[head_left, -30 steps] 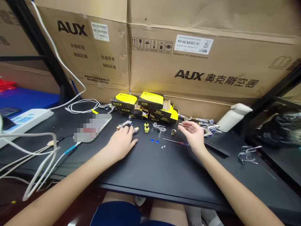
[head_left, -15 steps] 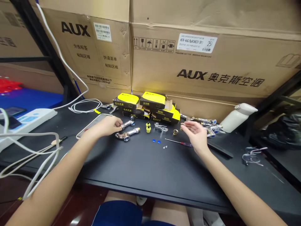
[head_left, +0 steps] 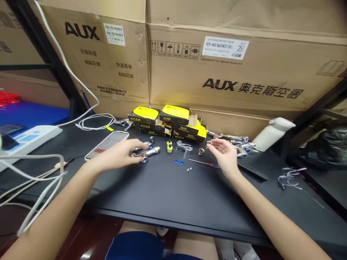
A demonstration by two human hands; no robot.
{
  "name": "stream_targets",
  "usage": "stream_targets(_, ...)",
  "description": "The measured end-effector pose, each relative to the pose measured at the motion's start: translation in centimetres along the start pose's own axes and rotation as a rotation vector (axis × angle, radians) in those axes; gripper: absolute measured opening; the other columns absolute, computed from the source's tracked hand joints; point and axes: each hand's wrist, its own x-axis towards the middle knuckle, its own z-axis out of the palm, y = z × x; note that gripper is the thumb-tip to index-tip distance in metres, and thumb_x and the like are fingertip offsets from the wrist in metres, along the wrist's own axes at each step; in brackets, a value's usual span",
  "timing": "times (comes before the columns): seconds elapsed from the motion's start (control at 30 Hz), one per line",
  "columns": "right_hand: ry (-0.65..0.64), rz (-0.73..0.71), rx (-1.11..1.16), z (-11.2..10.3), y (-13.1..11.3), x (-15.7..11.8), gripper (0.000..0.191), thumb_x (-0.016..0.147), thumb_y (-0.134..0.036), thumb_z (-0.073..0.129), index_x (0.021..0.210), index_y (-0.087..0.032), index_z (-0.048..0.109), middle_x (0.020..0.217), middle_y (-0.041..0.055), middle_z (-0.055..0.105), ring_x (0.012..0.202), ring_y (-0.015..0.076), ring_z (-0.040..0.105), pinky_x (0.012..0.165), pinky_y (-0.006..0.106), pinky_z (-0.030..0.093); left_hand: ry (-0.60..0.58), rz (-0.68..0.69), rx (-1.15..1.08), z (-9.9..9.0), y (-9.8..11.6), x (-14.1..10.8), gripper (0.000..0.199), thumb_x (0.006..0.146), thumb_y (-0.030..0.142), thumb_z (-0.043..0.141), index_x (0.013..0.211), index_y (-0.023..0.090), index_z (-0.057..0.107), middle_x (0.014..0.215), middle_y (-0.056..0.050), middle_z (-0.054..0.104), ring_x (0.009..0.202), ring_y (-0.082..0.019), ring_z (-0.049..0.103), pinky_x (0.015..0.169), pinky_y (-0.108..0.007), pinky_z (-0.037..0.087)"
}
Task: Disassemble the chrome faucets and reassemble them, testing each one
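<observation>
My left hand (head_left: pixel 126 153) is over two chrome faucet valve bodies. Its thumb and fingers are spread around the near valve body (head_left: pixel 151 151), while the fingertips reach the far valve body (head_left: pixel 151 140), partly covered by the hand. On the right, my right hand (head_left: pixel 223 153) pinches a small brass-coloured ring (head_left: pixel 208 144), mostly hidden by the fingers. A brass nut (head_left: pixel 201 151) stands just left of it. Between the hands lie yellow-and-black valve cartridges (head_left: pixel 169 146), a chrome handle (head_left: pixel 184 146), two blue caps (head_left: pixel 181 163), small screws (head_left: pixel 189 169) and a screwdriver (head_left: pixel 203 163).
Black-and-yellow boxes (head_left: pixel 173 124) are stacked at the back against large cartons (head_left: pixel 230 72). A phone (head_left: pixel 108 142) and a power strip (head_left: pixel 32 142) with white cables are on the left. More chrome faucets (head_left: pixel 245 148), a white bottle (head_left: pixel 275 133) and glasses (head_left: pixel 290 178) sit right.
My left hand has moved nearer and spread its fingers from the far valve body to around the near one, uncovering the phone. My right hand still pinches the ring. The view has shifted slightly.
</observation>
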Motion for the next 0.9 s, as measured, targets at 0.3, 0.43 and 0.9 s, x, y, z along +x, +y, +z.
stream_targets(0.3, -0.012, -0.01, -0.004, 0.1, 0.0, -0.1, 0.035, 0.065, -0.039, 0.083, 0.089, -0.018, 0.067, 0.09, 0.0083, 0.072, 0.086, 0.0234, 0.07, 0.091, 0.046, 0.056, -0.038, -0.029, -0.078, 2.0, 0.1, 0.2, 0.031, 0.076, 0.035, 0.061, 0.105, 0.023, 0.065, 0.089, -0.003, 0.071, 0.08, -0.02, 0.066, 0.073, -0.028, 0.049)
stream_targets(0.43, -0.017, -0.008, -0.003, 0.0, 0.0, -0.1, 0.035, 0.066, -0.039, 0.082, 0.09, -0.019, 0.067, 0.091, 0.0081, 0.072, 0.086, 0.0233, 0.07, 0.091, 0.046, 0.056, -0.051, -0.039, -0.133, 1.9, 1.0, -0.6, 0.036, 0.076, 0.032, 0.06, 0.111, 0.025, 0.064, 0.085, -0.002, 0.072, 0.073, -0.019, 0.066, 0.069, -0.028, 0.05)
stream_targets(0.9, -0.025, -0.018, -0.016, 0.1, 0.1, -0.1, 0.036, 0.067, -0.041, 0.081, 0.09, -0.018, 0.066, 0.09, 0.008, 0.072, 0.088, 0.0231, 0.07, 0.088, 0.044, 0.057, 0.205, -0.127, -0.189, 1.3, 2.8, 2.8, 0.036, 0.077, 0.048, 0.063, 0.094, 0.017, 0.072, 0.071, -0.005, 0.071, 0.068, -0.02, 0.066, 0.068, -0.03, 0.049)
